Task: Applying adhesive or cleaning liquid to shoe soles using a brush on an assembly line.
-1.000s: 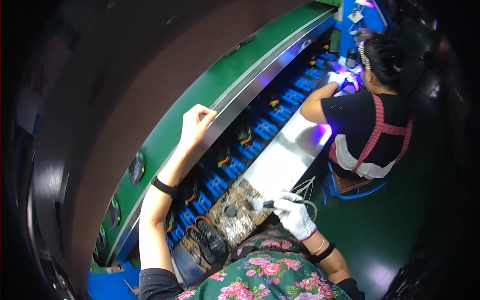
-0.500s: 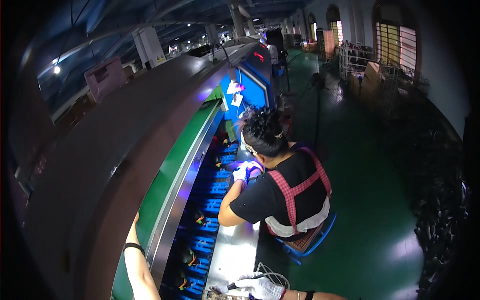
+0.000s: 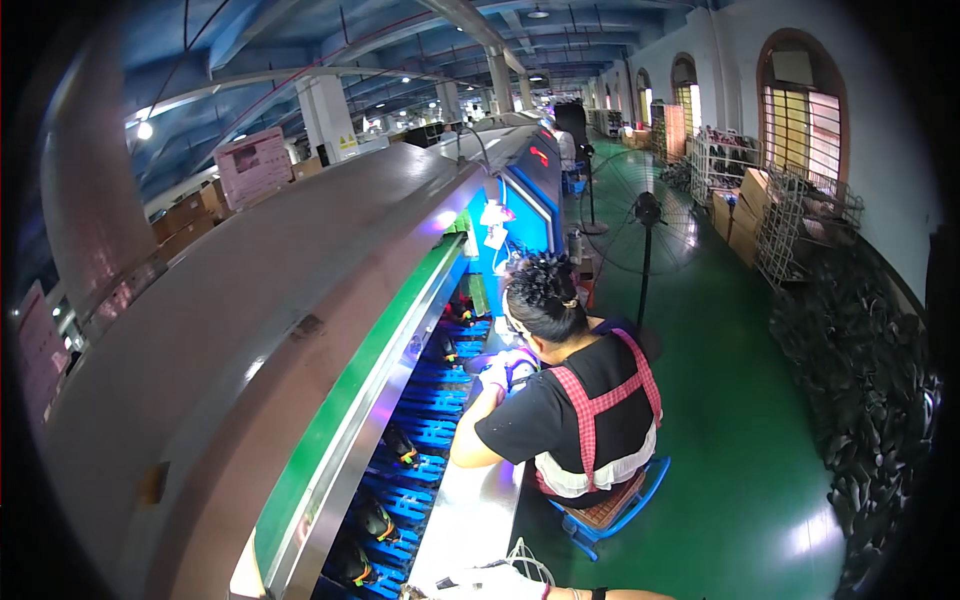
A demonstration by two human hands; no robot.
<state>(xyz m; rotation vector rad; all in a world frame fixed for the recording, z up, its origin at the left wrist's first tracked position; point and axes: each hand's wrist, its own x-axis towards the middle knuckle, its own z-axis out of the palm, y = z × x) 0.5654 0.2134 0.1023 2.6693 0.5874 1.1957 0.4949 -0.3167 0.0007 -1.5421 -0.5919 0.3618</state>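
Note:
My right hand (image 3: 497, 581), in a white glove, is at the bottom edge over the near end of a shiny metal ledge (image 3: 465, 515). Strong light washes it out; a slim dark-handled tool seems to be in its closed fingers. Of my left arm only a pale patch (image 3: 246, 572) shows beside the green belt (image 3: 335, 420), and its fingers are hidden. Between belt and ledge runs a row of blue slotted holders (image 3: 425, 430), carrying dark shoe-like pieces (image 3: 378, 522) with orange and green bits.
A co-worker (image 3: 575, 400) in a checked apron sits on a blue-framed chair (image 3: 610, 510), bent over a lit piece at the ledge. A long grey machine hood (image 3: 250, 300) rises on the left. To the right are a standing fan (image 3: 648, 210) and a heap of dark pieces (image 3: 860, 380).
The view has shifted, showing more ceiling. My left hand and forearm have mostly left the picture, and my right hand sits lower at the edge. The co-worker stays bent over the ledge.

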